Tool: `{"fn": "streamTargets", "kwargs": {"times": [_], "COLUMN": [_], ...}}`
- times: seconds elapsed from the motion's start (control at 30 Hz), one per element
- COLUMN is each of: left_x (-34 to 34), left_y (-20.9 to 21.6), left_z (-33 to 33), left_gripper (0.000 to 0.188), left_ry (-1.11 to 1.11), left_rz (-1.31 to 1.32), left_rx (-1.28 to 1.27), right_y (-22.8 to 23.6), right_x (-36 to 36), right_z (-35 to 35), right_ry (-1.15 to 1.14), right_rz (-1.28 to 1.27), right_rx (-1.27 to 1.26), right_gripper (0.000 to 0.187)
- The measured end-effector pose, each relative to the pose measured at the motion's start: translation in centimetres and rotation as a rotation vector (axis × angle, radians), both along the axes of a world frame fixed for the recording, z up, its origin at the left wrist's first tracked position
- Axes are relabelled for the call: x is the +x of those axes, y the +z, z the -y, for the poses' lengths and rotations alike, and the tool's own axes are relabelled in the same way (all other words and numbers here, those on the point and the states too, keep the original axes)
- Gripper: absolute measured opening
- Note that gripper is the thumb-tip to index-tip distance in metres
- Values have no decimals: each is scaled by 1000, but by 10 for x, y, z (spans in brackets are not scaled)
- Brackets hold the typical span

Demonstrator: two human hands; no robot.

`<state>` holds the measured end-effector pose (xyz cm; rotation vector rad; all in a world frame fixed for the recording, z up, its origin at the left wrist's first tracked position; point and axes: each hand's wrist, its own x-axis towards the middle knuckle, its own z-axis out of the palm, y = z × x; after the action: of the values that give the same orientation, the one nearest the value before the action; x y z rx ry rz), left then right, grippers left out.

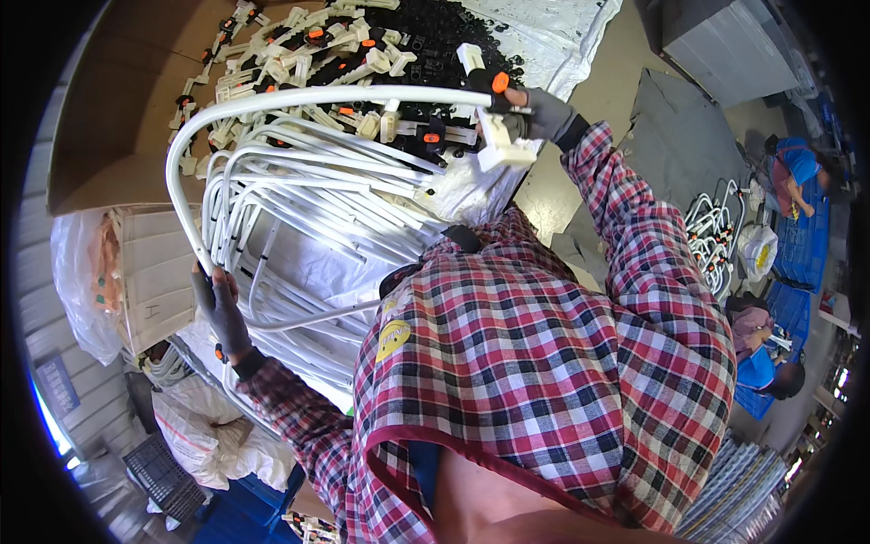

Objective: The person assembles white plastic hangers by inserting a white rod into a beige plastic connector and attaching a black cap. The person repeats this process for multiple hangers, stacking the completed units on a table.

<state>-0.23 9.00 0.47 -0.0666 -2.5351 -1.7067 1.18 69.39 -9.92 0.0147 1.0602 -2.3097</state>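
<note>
A bent white metal tube (335, 94) curves across my front, one end at the upper right and its bend on the left. My left hand (220, 313), in a grey half-finger glove, is closed around the tube at the left bend. My right hand (548, 118), gloved alike, grips a cream plastic bracket (504, 150) with a black part and an orange knob (499, 82). This bracket sits at the tube's end; how far the tube goes through it is partly hidden by the fingers. Under the held tube lies a stack of similar white bent tubes (317, 195).
Beyond the stack, cream brackets (299, 63) with orange knobs and a heap of small black parts (444, 36) lie beside a cardboard box (118, 118). White sacks (213, 426) and a dark crate (163, 480) stand lower left. Two people (793, 172) work at right near blue bins.
</note>
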Motion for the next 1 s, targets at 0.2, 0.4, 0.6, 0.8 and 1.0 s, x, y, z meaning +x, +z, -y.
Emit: {"fn": "streamTargets", "kwargs": {"times": [0.2,0.4,0.6,0.8,1.0], "left_x": [-15,-7,12,-12,-54], "left_y": [19,52,72,79,70], "left_z": [-40,-119,-137,-178,-148], "left_gripper": [37,41,41,58,66], "left_ry": [-49,-224,-142,-429,-491], "left_rz": [-1,-196,-265,-199,118], "left_rx": [-84,-268,-428,-225,95], "right_y": [97,222,239,292,198], "right_x": [-18,-60,-65,-87,-175], "right_z": [36,98,128,141,128], "right_ry": [-39,-143,-591,513,132], "right_rz": [-665,-603,-1327,-1342,-1068], "right_rx": [1291,610,743,923,542], "right_gripper": [54,45,45,48,60]}}
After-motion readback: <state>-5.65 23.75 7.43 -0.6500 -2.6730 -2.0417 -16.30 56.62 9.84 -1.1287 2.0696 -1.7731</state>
